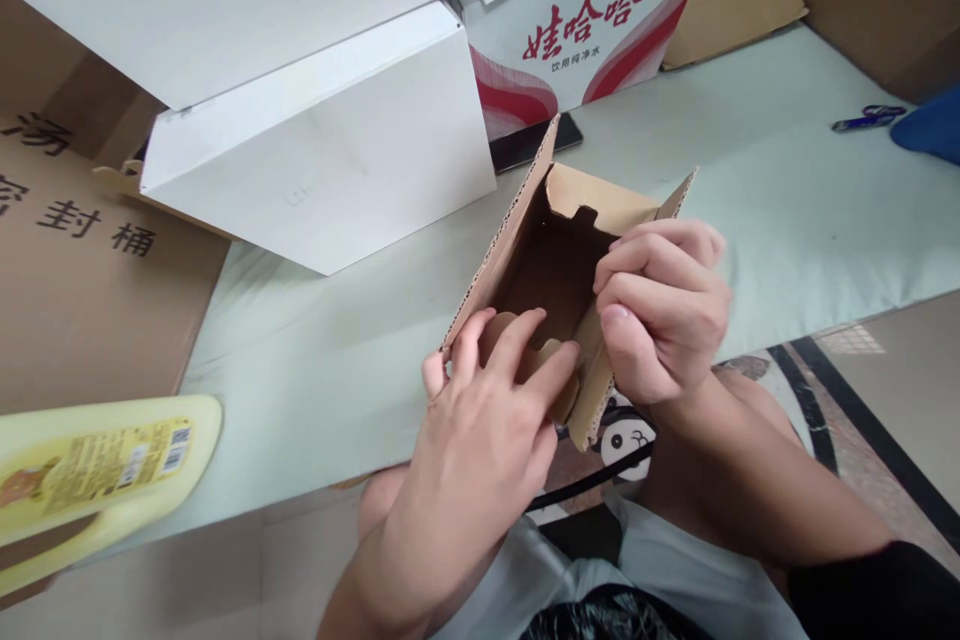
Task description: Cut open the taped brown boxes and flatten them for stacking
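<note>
A small brown cardboard box (551, 270) stands tilted at the table's front edge, its top flaps raised and its dark inside showing. My left hand (491, 410) reaches over the box's near end, the fingers a little apart and hooked onto the near flap (502, 330), the thumb lower on the outside. Curled at the right side, my right hand (664, 305) has its fingers closed at the right flap (596, 380); its fingertips partly hide the edge there. The far flap (600, 195), with a notch in it, leans up between the side flaps.
White boxes (322, 160) are stacked at the back, beside a red-and-white printed carton (585, 40). A black phone (536, 142) lies before it. At left are a yellow bottle (112, 470) and a large carton (97, 300). Nail clippers (866, 120) lie at far right on the pale-green tabletop (315, 350).
</note>
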Motion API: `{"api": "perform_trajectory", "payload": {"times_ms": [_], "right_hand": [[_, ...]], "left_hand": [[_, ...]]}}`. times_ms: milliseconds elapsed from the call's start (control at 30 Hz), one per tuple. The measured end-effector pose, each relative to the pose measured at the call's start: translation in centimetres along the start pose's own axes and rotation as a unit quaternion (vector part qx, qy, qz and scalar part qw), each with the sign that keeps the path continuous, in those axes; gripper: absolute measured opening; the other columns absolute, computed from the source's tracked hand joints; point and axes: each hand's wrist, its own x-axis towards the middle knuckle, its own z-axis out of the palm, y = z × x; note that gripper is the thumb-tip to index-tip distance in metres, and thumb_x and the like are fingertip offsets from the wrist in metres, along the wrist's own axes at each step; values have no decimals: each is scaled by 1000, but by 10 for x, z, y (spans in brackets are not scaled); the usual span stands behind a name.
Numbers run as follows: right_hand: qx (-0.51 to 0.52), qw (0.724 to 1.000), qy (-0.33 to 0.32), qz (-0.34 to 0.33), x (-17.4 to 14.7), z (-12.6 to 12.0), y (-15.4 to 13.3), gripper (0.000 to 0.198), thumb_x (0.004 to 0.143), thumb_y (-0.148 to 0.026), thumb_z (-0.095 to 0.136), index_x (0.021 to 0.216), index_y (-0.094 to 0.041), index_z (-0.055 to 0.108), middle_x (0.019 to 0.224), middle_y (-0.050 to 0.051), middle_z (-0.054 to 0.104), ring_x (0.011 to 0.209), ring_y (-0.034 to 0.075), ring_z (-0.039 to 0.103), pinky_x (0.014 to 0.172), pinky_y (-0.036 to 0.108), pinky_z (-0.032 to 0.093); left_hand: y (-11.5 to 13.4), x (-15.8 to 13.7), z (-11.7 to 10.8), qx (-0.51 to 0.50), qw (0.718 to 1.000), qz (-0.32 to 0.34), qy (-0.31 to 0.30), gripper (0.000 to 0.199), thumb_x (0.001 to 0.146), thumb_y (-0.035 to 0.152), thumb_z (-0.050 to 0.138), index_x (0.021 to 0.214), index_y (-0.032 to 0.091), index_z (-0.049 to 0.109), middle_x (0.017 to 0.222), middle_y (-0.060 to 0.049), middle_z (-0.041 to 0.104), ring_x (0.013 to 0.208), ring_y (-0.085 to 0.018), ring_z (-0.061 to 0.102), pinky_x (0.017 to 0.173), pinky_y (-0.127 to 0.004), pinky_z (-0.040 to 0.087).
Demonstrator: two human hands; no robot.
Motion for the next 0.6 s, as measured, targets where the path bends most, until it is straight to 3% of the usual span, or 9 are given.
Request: {"api": "perform_trajectory", "payload": {"times_ms": [133,233,400,600], "right_hand": [[16,1000,8,-5,0,1,-1,32,90,-28,50,58,-22,49,67,4,61,80,24,59,84,51,39],[20,1000,22,-6,0,3,-2,29,87,-25,51,59,-22,47,66,3,62,79,24,59,82,50,38],[23,1000,9,-3,-1,2,0,30,88,-25,52,58,-22,49,67,4,62,80,24,60,83,50,40],[4,1000,4,1,-1,0,1,31,88,-27,51,57,-23,49,67,4,62,81,25,61,83,50,40]], "left_hand": [[2,-2,2,-6,1000,-14,10,55,86,9,60,134,35,63,157,-5,55,140,-45,46,92,-68,54],[4,-3,3,-9,1000,-1,16,56,89,10,60,140,33,59,153,-5,59,141,-43,47,101,-67,55],[6,-2,4,-19,999,17,22,40,91,5,62,126,22,66,124,-4,72,129,-30,60,120,-49,51],[-1,3,8,-31,997,71,17,53,98,12,57,149,26,53,152,-5,61,141,-28,56,126,-50,45]]}}
